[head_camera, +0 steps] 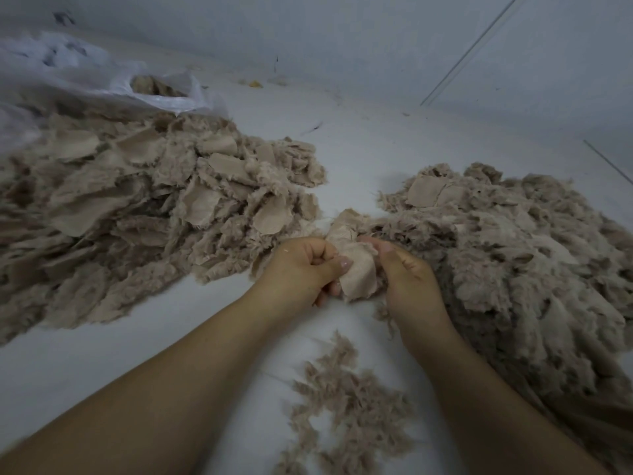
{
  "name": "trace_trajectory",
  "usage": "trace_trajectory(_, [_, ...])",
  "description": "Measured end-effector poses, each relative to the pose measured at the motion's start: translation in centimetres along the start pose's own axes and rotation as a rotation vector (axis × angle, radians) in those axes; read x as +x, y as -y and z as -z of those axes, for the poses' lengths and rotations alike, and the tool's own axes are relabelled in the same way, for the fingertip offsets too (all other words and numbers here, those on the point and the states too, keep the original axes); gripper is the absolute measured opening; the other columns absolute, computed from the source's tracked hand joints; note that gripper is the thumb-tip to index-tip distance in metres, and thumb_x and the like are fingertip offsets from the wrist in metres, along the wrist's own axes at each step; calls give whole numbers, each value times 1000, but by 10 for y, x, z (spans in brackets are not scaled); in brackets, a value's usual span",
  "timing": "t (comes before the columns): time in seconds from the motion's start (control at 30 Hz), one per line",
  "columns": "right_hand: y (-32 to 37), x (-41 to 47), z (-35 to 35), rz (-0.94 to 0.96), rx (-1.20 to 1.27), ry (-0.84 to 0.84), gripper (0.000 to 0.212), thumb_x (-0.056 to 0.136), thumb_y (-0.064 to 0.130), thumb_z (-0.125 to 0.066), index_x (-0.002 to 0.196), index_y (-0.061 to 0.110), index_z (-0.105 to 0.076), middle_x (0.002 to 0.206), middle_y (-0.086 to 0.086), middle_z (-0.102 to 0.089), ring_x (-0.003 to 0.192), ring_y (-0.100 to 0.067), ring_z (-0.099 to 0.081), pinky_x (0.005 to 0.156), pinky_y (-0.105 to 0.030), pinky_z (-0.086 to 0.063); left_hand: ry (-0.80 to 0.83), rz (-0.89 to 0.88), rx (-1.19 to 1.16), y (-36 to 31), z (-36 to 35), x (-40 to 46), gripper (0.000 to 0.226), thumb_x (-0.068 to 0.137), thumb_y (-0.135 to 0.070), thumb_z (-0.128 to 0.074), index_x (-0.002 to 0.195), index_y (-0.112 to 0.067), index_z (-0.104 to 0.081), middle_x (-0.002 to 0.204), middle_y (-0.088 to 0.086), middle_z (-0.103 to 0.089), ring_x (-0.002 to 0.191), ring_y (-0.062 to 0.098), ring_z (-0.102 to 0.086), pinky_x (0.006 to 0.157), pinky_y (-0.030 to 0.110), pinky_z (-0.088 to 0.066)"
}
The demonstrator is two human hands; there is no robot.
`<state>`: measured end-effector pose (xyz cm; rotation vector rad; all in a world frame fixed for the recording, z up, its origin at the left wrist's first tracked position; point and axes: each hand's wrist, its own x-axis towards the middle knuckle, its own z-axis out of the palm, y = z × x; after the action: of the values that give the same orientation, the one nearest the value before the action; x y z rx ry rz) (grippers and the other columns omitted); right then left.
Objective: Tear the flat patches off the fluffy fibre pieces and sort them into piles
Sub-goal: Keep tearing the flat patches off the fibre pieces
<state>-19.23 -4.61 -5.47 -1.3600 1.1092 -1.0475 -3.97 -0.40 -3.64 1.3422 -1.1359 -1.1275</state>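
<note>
Both hands, left hand (301, 269) and right hand (407, 275), pinch one fibre piece (356, 272) between them, placed to pull its flat patch away. Large pile (137, 207) lies left, fluffy pile (513, 262) right, small tufts (349, 406) nearest, keeping sorted material apart.

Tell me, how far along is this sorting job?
Partly done, I would judge. A big fluffy heap on the right and loose tufts near the arms look sorted. Both hands, left hand and right hand, grip one piece now. The large left pile with flat patches seems left.
</note>
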Motion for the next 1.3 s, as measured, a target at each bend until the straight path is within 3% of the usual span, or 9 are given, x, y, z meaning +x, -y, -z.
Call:
trace_trajectory(0.23, [1, 0, -1, 144, -98, 16, 32, 98, 15, -60, 73, -1, -73, 118, 9, -68, 97, 12, -63, 73, -10, -49, 65, -26, 75, 1, 1, -1, 28, 92, -14, -66, 64, -14, -59, 50, 3, -58, 41, 9, -48, 43, 21, -42])
trace_trajectory(0.4, [2, 0, 1, 36, 101, -32, 34, 103, 12, -49, 82, 14, -76, 110, -4, -75, 98, -16, -72, 81, -32, -59, 76, -33, 62, 3, 7, 2, 33, 92, -12, -65, 60, -15, -59, 46, 1, -53, 38, 8, -44, 40, 18, -39])
trace_trajectory(0.53, [4, 1, 3, 84, 42, -22, 44, 97, 5, -56, 56, 15, -69, 119, 8, -71, 101, -2, -68, 74, -22, -55, -192, -113, -332, 5, 9, 2, 36, 97, -9, -55, 63, -20, -63, 49, 6, -51, 36, 15, -39, 39, 20, -34])
trace_trajectory(0.67, [4, -5, 2, 168, -210, 286, 19, 81, 5, -79, 78, 24, -81, 138, 12, -55, 119, 11, -53, 81, -8, -48, -482, -410, -490, 1, 10, 3, 3, 103, -15, -45, 104, -13, -47, 83, 13, -69, 57, 28, -65, 48, 30, -50])
trace_trajectory(0.83, [4, -4, 0, 139, -179, 229, 36, 83, -10, -67, 84, 24, -78, 134, 9, -59, 116, 6, -57, 76, -9, -50, -313, -166, 77, 21, -2, 10, 14, 94, -2, -58, 101, -13, -61, 91, 8, -69, 76, 24, -68, 66, 39, -57])
trace_trajectory(0.97, [0, 2, 0, 77, -31, 59, 26, 94, 2, -62, 83, 20, -77, 112, 13, -71, 104, 2, -66, 81, -13, -52, -148, -320, 594, 20, -6, 22, 41, 90, -5, -60, 129, -14, -58, 127, 6, -58, 105, 19, -59, 89, 33, -49])
trace_trajectory(1.07, [-3, 2, 0, 68, -33, 36, 24, 97, 7, -60, 96, 27, -73, 102, 8, -74, 94, -6, -69, 76, -18, -55, -94, -388, 843, 17, -11, 24, 32, 88, -10, -54, 117, -18, -64, 110, 3, -63, 97, 26, -60, 78, 40, -51])
trace_trajectory(1.2, [-1, 0, -1, 134, -117, 64, 35, 96, 2, -60, 110, 34, -66, 124, 4, -66, 107, -5, -63, 87, -17, -51, -93, -431, 832, 21, -13, 21, 21, 87, -6, -54, 100, -11, -70, 96, 6, -62, 87, 27, -58, 70, 40, -49])
trace_trajectory(1.3, [-1, 0, -1, 167, -208, 208, 71, 89, -19, -47, 122, 43, -56, 135, 16, -56, 116, 7, -53, 94, -15, -46, -63, -540, 759, 24, -14, 18, 16, 82, 3, -61, 92, -5, -71, 92, 10, -66, 86, 25, -60, 72, 34, -47])
